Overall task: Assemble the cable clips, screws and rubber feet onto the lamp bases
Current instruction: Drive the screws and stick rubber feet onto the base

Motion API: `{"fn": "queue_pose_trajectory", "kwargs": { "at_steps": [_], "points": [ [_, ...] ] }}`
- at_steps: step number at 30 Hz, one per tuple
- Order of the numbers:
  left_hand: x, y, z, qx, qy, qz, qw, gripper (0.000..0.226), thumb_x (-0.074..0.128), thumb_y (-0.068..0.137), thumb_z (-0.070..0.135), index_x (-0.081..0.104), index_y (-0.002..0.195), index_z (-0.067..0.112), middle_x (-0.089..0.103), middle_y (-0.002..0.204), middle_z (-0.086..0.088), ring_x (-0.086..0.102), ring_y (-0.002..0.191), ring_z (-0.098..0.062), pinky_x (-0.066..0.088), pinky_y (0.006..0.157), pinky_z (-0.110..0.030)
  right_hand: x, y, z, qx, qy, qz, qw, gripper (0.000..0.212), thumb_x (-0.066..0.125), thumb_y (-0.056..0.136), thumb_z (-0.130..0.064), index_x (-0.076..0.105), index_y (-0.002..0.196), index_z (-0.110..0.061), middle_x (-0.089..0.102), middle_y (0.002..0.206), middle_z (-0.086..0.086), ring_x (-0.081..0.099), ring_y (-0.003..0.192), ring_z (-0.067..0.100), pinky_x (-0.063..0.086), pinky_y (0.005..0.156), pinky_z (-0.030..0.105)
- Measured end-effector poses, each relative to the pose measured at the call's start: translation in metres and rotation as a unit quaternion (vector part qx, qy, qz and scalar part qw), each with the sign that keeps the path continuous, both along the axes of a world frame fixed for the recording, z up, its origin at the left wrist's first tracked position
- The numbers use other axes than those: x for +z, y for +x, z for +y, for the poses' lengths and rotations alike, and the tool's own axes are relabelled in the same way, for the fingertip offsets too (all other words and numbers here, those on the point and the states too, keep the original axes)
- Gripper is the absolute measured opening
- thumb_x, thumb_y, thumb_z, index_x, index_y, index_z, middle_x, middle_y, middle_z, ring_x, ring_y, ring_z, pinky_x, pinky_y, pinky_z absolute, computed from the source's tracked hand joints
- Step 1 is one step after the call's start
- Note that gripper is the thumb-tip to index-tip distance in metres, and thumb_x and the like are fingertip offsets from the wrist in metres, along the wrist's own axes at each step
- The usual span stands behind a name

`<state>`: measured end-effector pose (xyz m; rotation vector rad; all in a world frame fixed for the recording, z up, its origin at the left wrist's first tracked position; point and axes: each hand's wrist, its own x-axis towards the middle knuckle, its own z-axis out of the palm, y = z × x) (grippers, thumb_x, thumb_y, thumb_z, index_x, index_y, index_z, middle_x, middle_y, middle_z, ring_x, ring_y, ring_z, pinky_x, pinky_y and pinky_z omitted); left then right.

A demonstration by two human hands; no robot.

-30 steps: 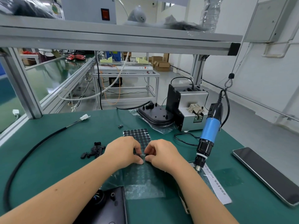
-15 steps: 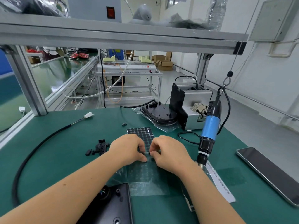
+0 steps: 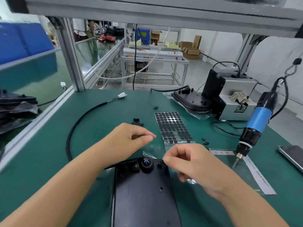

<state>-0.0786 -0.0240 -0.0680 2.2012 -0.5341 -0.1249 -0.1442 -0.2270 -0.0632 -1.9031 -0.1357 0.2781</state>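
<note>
Head view. My left hand (image 3: 131, 141): fingertips pinched together, contents too small to tell. My right hand (image 3: 188, 163): pinched at the lamp base (image 3: 144, 194) corner, contents unclear. Rubber feet sheet (image 3: 173, 126): flat on green table (image 3: 49, 153), beyond base. Electric screwdriver (image 3: 255, 126): hanging right.

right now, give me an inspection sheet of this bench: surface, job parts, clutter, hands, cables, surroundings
surface: green mat, no spills seen
job's things: black lamp base nearest the camera; rubber feet sheet beyond it, near rows partly emptied; cable clips loose on the mat; second lamp base in plastic at the back
clutter: phone at right edge; printed strip under clear plastic
grippers: left hand pinched, contents too small to tell; right hand pinched over the base's far edge
cables: black cable looping left, white plug
surroundings: blue screwdriver hanging; screw feeder; aluminium frame
</note>
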Motion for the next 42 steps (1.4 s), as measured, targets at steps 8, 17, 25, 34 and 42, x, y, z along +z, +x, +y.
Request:
{"fn": "queue_pose_trajectory", "kwargs": {
  "at_steps": [8,17,25,34,42],
  "points": [
    [-0.015,-0.035,0.008,-0.004,-0.02,-0.003,1.0,0.016,0.059,0.091,0.042,0.073,0.096,0.038,0.067,0.093,0.036,0.061,0.089,0.016,0.042,0.077,-0.001,-0.003,-0.033,0.009,0.001,-0.047,0.041,0.998,0.011,0.069,0.084,-0.026,0.072,0.073,-0.025,0.06,0.063,-0.003,0.062,0.055,0.011,0.047,0.062,0.022],
    [-0.019,-0.036,0.009,-0.013,-0.004,-0.008,1.0,0.03,0.053,0.09,0.05,0.075,0.095,0.031,0.069,0.091,0.031,0.062,0.09,0.011,0.042,0.078,-0.004,-0.005,-0.04,0.014,-0.043,-0.046,0.047,0.997,0.015,0.069,0.082,-0.021,0.072,0.068,-0.023,0.058,0.058,-0.004,0.056,0.05,0.007,0.043,0.054,0.014],
    [-0.019,-0.037,0.009,-0.016,0.0,-0.003,1.0,0.042,0.046,0.085,0.059,0.075,0.096,0.03,0.069,0.091,0.029,0.063,0.089,0.008,0.045,0.077,-0.008,-0.007,-0.045,0.016,-0.064,-0.044,0.019,0.997,0.014,0.069,0.084,-0.018,0.072,0.07,-0.017,0.056,0.054,-0.008,0.054,0.047,0.004,0.042,0.05,0.009],
    [-0.021,-0.037,0.01,-0.014,0.006,0.006,1.0,0.055,0.039,0.077,0.069,0.073,0.095,0.03,0.072,0.089,0.014,0.063,0.077,-0.014,0.049,0.072,-0.021,-0.01,-0.047,0.018,-0.072,-0.053,-0.006,0.996,0.01,0.068,0.079,-0.024,0.072,0.071,-0.02,0.057,0.054,-0.008,0.052,0.049,0.005,0.044,0.052,0.014],
    [-0.021,-0.038,0.01,-0.012,-0.001,0.006,1.0,0.052,0.04,0.079,0.069,0.073,0.093,0.031,0.072,0.084,0.012,0.052,0.06,-0.008,0.045,0.063,-0.017,-0.012,-0.053,0.022,-0.087,-0.077,-0.054,0.992,0.012,0.071,0.08,-0.022,0.071,0.068,-0.022,0.056,0.053,-0.011,0.046,0.05,0.003,0.04,0.051,0.012]
  ]
}}
